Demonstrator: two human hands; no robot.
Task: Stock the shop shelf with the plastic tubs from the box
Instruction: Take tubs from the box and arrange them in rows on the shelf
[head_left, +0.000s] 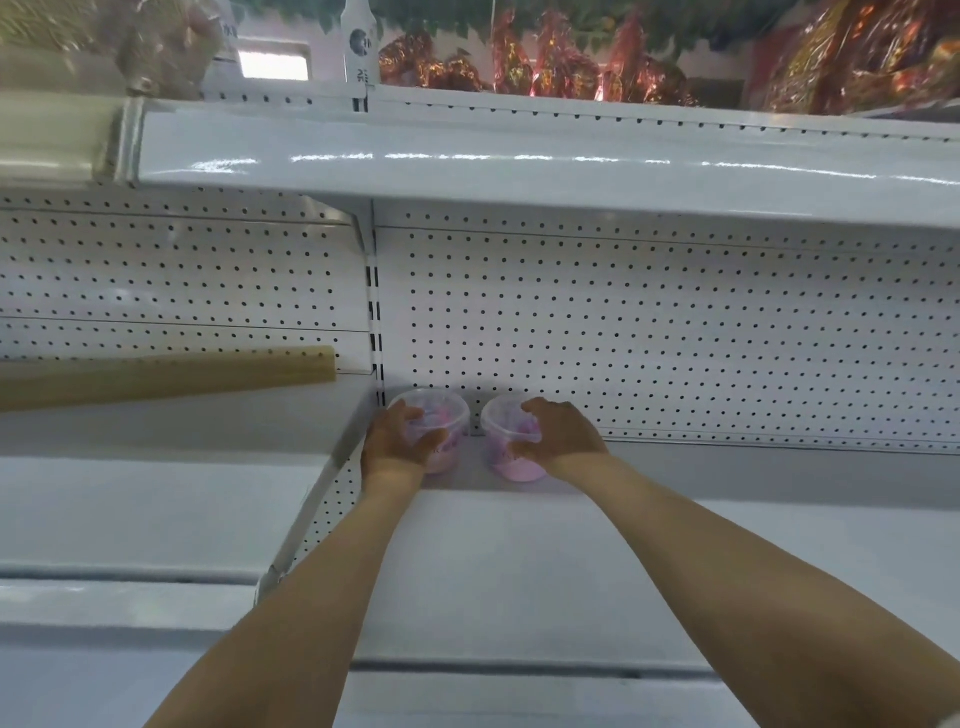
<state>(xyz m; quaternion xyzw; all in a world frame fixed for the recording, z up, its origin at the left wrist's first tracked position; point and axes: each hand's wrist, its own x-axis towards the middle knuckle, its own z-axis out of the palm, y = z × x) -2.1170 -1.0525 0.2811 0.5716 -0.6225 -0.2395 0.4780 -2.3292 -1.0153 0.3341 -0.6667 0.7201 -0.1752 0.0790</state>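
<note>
Two clear plastic tubs with pink contents stand side by side at the back left corner of a white shelf (519, 561), against the pegboard wall. My left hand (397, 441) grips the left tub (441, 415) around its side, thumb in front. My right hand (558, 434) grips the right tub (501, 415) the same way from its right side. A small gap separates the two tubs. The box is out of view.
A white upper shelf (519, 161) overhangs the tubs, with shiny red wrapped goods (545, 67) above it. To the left, a neighbouring shelf holds a long tan roll (166, 376). A metal shelf bracket (311, 509) borders the left side.
</note>
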